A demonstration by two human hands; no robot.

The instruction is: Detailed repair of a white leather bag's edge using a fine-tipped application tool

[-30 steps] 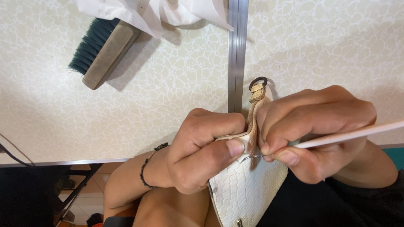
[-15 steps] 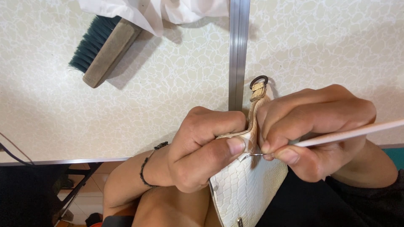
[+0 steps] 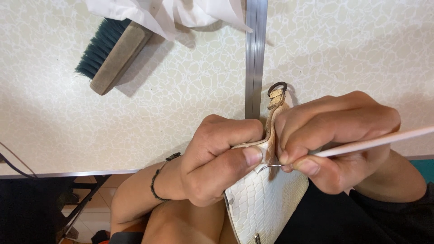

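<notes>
Our left hand (image 3: pixel 212 162) pinching the white scaled leather bag (image 3: pixel 264 199) at its edge, our right hand (image 3: pixel 334 138) gripping a thin white-handled tool (image 3: pixel 370 142), metal tip against the seam, table edge (image 3: pixel 68 173) below, brush (image 3: pixel 113 54) beyond

A small craft workshop, by the look of it; a pale crackle-patterned worktable (image 3: pixel 135 117) with a metal strip (image 3: pixel 256 54) fills the view. At ten o'clock lies a wooden brush (image 3: pixel 113 54); at twelve o'clock, white cloth (image 3: pixel 181 13).
</notes>
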